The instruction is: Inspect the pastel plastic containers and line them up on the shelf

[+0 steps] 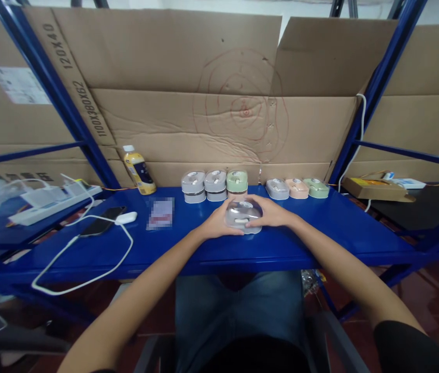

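A grey rounded box with a clear cover [244, 214] is at the middle of the blue table, held from both sides. My left hand [219, 221] wraps its left side, and my right hand [269, 211] grips its right side with the thumb at the front. Just behind it, a green box [237, 181] rests on a pinkish one. Left of that are two stacks of grey boxes [215, 181] [193, 182]. To the right, a grey box [277, 189], a pink box [297, 188] and a green box [316, 188] stand in a row.
On the blue table [203, 254], a yellow bottle [140, 171], a blurred packet [160, 213], a phone [103, 221] and a looping white cable [126, 254] lie to the left. Cardboard [157, 124] backs the table. Blue posts [382, 88] rise at both sides.
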### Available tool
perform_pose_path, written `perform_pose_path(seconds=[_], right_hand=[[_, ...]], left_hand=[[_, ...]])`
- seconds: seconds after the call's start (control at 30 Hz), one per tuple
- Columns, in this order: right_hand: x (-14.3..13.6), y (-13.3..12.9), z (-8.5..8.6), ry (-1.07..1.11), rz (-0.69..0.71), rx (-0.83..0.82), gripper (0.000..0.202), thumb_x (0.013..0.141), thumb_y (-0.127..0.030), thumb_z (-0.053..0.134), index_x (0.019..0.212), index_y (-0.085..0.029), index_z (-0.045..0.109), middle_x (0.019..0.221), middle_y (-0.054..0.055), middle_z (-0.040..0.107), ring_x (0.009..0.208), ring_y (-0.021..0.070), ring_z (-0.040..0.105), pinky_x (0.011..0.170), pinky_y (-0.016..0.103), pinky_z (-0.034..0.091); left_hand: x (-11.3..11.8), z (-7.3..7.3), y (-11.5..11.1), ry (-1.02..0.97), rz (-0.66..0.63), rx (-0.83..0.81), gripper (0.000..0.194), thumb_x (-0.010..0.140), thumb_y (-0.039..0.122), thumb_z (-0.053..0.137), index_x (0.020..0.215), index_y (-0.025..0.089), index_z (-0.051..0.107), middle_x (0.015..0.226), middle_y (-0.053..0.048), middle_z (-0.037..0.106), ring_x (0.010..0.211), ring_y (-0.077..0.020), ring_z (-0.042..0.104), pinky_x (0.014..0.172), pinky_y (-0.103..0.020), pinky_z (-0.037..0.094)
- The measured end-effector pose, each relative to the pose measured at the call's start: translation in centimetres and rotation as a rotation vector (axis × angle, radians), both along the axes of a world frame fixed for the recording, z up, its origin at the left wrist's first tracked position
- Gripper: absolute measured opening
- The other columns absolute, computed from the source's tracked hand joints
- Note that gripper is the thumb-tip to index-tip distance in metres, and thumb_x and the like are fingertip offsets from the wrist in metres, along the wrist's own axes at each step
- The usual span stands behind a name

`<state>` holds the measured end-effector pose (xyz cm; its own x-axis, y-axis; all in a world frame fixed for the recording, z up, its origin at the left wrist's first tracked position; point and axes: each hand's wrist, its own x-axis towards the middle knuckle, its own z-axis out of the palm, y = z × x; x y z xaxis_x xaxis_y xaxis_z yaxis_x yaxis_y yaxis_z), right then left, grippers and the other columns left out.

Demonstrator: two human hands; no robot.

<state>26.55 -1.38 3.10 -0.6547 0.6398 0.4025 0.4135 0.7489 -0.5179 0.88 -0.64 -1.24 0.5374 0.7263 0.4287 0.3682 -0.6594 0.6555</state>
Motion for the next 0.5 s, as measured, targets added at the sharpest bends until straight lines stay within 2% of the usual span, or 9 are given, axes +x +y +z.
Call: perform_pose_path(seconds=[0.07,0.13,0.2,0.27,0.4,0.5], right_hand=[[1.0,0.6,-0.1,0.093,0.001,-0.096,0.086,0.073,-0.053,0.087,0.146,-0.024,0.052,0.149,0.011,0.058,0.134,0.0319,0.059,0.116,0.050,0.046],[2.4,1.3,-0.5,0.181,-0.060,-0.195,0.085,0.073,-0.054,0.087,0.145,-0.026,0.052,0.150,0.011,0.057,0.134,0.0318,0.059,0.116,0.050,0.047],[3.6,2.1,-1.1,0.243,-0.159,-0.248,0.083,0.073,-0.054,0.087,0.144,-0.026,0.053,0.148,0.011,0.058,0.132,0.0327,0.060,0.115,0.052,0.048],[4.4,2.7,-1.6,0.267,-0.252,-0.251,0.080,0.072,-0.054,0.087,0.141,-0.026,0.056,0.143,0.011,0.062,0.132,0.0342,0.059,0.115,0.055,0.047],[4.7,3.1,-1.8,0.291,-0.339,-0.223,0.077,0.074,-0.056,0.086,0.139,-0.025,0.058,0.135,0.011,0.066,0.128,0.0338,0.061,0.114,0.056,0.047],[4.5,3.2,-1.8,0.337,-0.373,-0.218,0.072,0.079,-0.059,0.080,0.140,-0.027,0.057,0.137,0.010,0.066,0.125,0.0322,0.064,0.112,0.055,0.049]], left_hand=[[-0.2,0.2,0.1,0.011,0.000,0.020,0.122,0.063,0.054,0.095,0.162,0.024,0.030,0.146,-0.018,0.060,0.138,-0.0385,0.056,0.118,-0.060,0.042],[-0.2,0.4,-0.1,0.066,-0.027,0.084,0.096,0.071,0.054,0.090,0.152,0.024,0.050,0.143,-0.015,0.062,0.135,-0.0367,0.058,0.118,-0.057,0.043],[-0.1,0.6,-0.4,0.143,-0.046,0.154,0.062,0.081,0.055,0.082,0.133,0.025,0.069,0.141,-0.013,0.062,0.134,-0.0348,0.059,0.118,-0.053,0.043],[0.0,0.8,-0.8,0.196,-0.019,0.200,0.043,0.089,0.055,0.073,0.120,0.024,0.078,0.142,-0.013,0.060,0.136,-0.0348,0.057,0.119,-0.051,0.043],[-0.2,1.1,-0.7,0.185,0.069,0.230,0.043,0.096,0.055,0.062,0.118,0.022,0.080,0.147,-0.014,0.056,0.138,-0.0349,0.055,0.122,-0.050,0.041],[-1.0,1.2,0.3,0.046,0.216,0.229,0.050,0.100,0.055,0.051,0.120,0.018,0.077,0.143,-0.015,0.058,0.133,-0.0328,0.058,0.119,-0.050,0.043]])
